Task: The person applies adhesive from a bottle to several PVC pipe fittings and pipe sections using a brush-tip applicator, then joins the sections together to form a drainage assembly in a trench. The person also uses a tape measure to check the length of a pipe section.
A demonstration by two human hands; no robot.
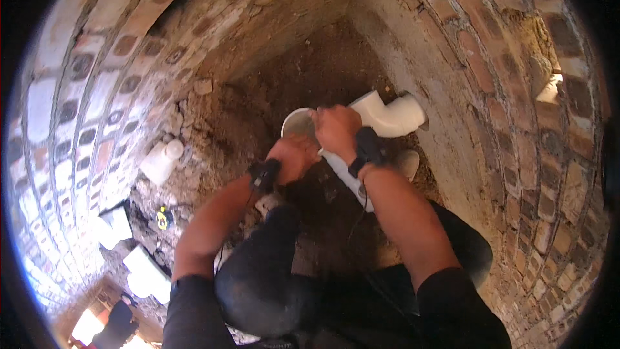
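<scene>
A white plastic pipe point(345, 178) slants across the dirt between my knees, its wide round mouth facing up and away from me. My left hand point(296, 156) is closed on the near left side of its rim. On the far right side of the mouth, my right hand point(337, 131) grips the rim with bent fingers. Both hands partly cover the pipe. Just beyond my right hand lies a white elbow fitting point(394, 118), one end of it meeting the wall. Whether the pipe and the elbow touch is hidden by my right hand.
Brick walls point(510, 136) close in around the dirt pit point(310, 58). Along the left bank sit several white pipe fittings point(158, 163) and a small yellow item point(161, 218). A pale rounded piece point(408, 163) rests near my right wrist. A dark figure point(117, 326) shows at the lower left.
</scene>
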